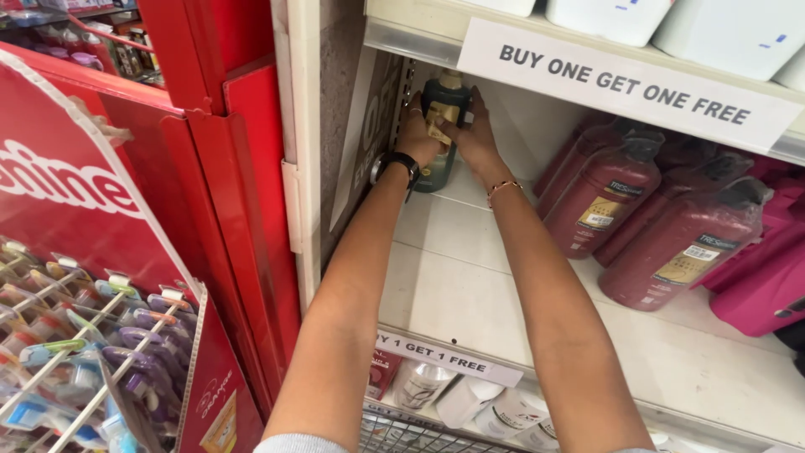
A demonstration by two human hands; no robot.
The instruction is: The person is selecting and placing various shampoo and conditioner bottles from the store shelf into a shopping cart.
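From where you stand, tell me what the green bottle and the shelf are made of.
Green bottle: likely translucent plastic, glossy, dark green with a pale pump top; left hand and right hand clasp it. Shelf: looks like white painted metal or laminate, matte and scuffed; can't tell which.

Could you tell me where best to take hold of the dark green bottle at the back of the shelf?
Grip the green bottle around its body, one hand on each side, coming from the front: it stands upright in the back corner, with the shelf open before it.
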